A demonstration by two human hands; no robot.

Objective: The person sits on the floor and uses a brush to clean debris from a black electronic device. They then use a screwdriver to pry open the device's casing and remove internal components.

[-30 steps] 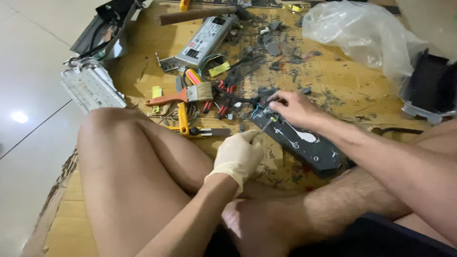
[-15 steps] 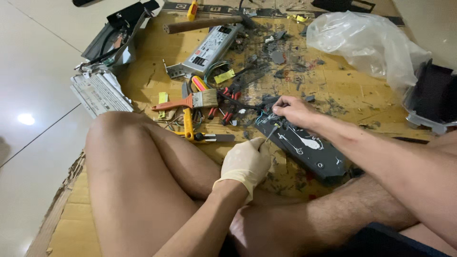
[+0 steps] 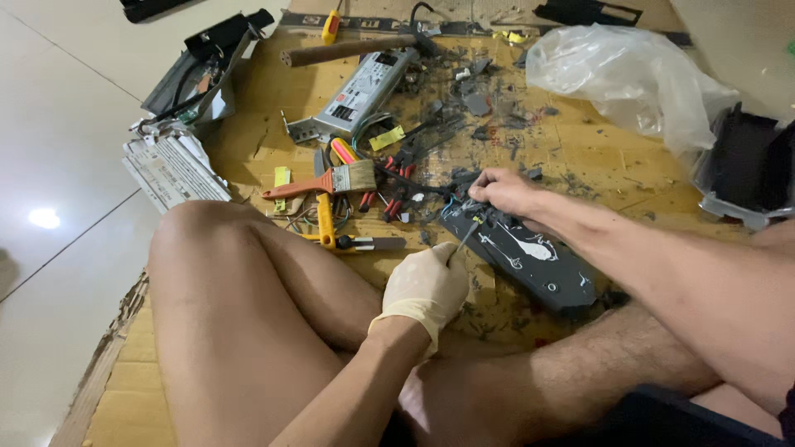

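My left hand (image 3: 426,285), in a pale glove, is closed around a thin tool (image 3: 465,237) whose tip meets the near end of the black board (image 3: 530,257). My right hand (image 3: 501,190), bare, is curled over the far end of that board, fingertips pressed on the wires there; I cannot tell whether it pinches anything. The board lies flat on the cardboard (image 3: 596,157) at centre, running from 11 to 4 o'clock, white marks on its face.

At 9 o'clock from the board lie a paintbrush (image 3: 327,182) with an orange handle and a yellow-handled knife (image 3: 331,232). At 11 o'clock sits a long silver box (image 3: 356,91) with a dark label at each end and a yellow tag (image 3: 386,137) just below it. A hammer (image 3: 356,50) lies beyond it. At 10 o'clock, off the cardboard, is a white ribbed unit (image 3: 170,170). A clear plastic bag (image 3: 629,79) bulges at 1 o'clock.

Since half a second ago the gloved hand has slid toward the board, bringing the tool onto it; the right hand stays put.
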